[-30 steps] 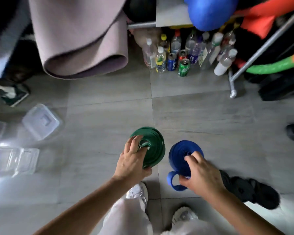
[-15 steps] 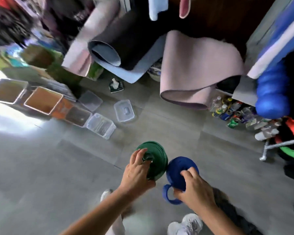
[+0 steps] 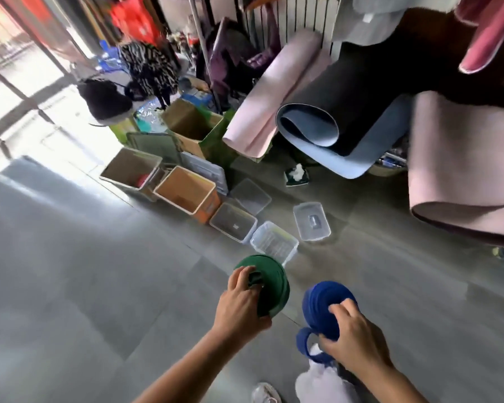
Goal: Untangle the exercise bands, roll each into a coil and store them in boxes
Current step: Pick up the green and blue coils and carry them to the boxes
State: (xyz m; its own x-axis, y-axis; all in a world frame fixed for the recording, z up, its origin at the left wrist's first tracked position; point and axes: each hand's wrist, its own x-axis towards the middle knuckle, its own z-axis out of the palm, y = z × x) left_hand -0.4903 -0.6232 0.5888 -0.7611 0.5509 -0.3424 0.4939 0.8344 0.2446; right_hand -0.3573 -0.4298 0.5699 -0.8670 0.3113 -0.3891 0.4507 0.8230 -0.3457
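Low in the centre of the frame, the left hand (image 3: 239, 303) curls its fingers round the green band coil (image 3: 272, 283). The right hand (image 3: 352, 338) pinches the blue band coil (image 3: 322, 298), whose loose end loop (image 3: 301, 341) dangles. Keep both squeezed so no wrap springs free, and tuck that loop before lowering a coil into the clear plastic box (image 3: 287, 235) just above. Half a second earlier the coils touched; now they are apart, with the boxes nearer.
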